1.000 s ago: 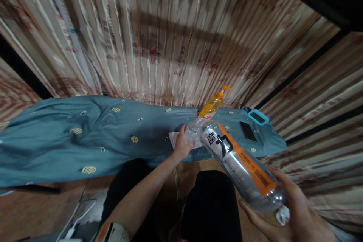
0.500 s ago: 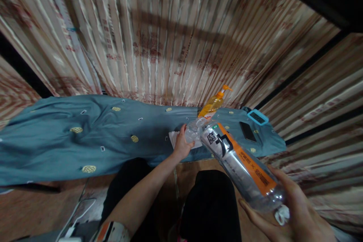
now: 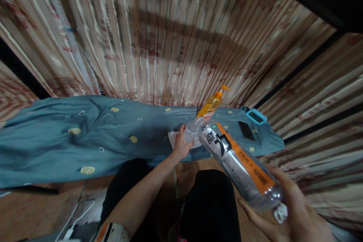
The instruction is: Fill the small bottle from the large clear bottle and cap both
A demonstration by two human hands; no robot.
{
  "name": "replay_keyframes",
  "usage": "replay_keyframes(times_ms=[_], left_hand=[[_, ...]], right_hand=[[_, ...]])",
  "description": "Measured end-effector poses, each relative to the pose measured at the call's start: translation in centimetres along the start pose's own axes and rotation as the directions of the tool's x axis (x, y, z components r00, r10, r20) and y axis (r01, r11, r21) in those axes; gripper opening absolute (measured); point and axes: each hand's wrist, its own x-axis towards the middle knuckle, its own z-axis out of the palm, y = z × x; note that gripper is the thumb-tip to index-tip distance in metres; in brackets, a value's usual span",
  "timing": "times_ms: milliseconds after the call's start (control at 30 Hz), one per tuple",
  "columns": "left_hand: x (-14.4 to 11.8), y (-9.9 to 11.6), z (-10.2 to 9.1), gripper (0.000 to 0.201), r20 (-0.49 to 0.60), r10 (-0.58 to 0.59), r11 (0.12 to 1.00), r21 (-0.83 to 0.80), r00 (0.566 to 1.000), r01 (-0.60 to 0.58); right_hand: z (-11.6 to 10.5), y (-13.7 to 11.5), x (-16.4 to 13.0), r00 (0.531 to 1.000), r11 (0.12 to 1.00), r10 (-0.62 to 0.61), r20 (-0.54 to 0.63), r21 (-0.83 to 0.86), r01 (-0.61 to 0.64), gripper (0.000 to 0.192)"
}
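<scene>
Two hands, each gripping a clear plastic vessel above a blue cloth
Right hand (image 3: 286,211) has its fingers curled around the base of a large clear bottle (image 3: 241,166) with an orange-and-silver label, tilted so its mouth points down and away toward a small clear container (image 3: 192,131); left hand (image 3: 181,144) clasps that container, which sits on a white sheet (image 3: 172,138) on the blue patterned cloth (image 3: 85,136). Just behind stands an orange pump bottle (image 3: 211,104); to the right on the cloth lie a dark phone (image 3: 246,131) and a blue-framed device (image 3: 256,116). Striped curtains (image 3: 159,38) hang behind
</scene>
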Motion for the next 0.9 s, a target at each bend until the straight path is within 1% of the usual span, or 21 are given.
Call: replay_keyframes(times_ms=[100,300,467,600,667,800,900], left_hand=[[0.0,-0.2,0.1,0.088,-0.003,-0.010,1.000,-0.004,1.000,0.010],[0.2,-0.8,0.2,0.089,-0.021,0.005,0.997,-0.072,1.000,-0.006],[0.0,-0.3,0.2,0.088,-0.027,-0.015,1.000,-0.028,1.000,0.014],[-0.2,0.3,0.2,0.087,-0.026,-0.011,0.999,-0.036,1.000,0.010],[-0.2,0.4,0.2,0.087,-0.021,-0.008,0.999,-0.052,1.000,0.007],[-0.2,0.3,0.3,0.087,-0.036,-0.014,0.998,-0.056,0.999,0.012],[-0.1,0.3,0.3,0.088,-0.042,-0.013,0.999,-0.052,0.999,0.011]], right_hand=[[0.0,-0.1,0.0,1.000,1.000,0.021,0.016,-0.012,-0.021,0.076],[0.0,0.1,0.1,1.000,1.000,0.006,0.016,0.004,-0.007,0.076],[0.0,0.2,0.1,1.000,1.000,-0.021,0.005,-0.008,0.021,0.074],[-0.2,0.1,0.3,0.999,0.999,-0.038,0.004,-0.011,0.038,0.074],[-0.3,0.1,0.3,0.999,0.999,-0.036,-0.007,-0.011,0.036,0.072],[-0.4,0.2,0.2,0.999,1.000,-0.024,0.023,-0.001,0.024,0.073],[-0.4,0.3,0.1,0.999,0.999,-0.032,0.019,0.017,0.032,0.073]])
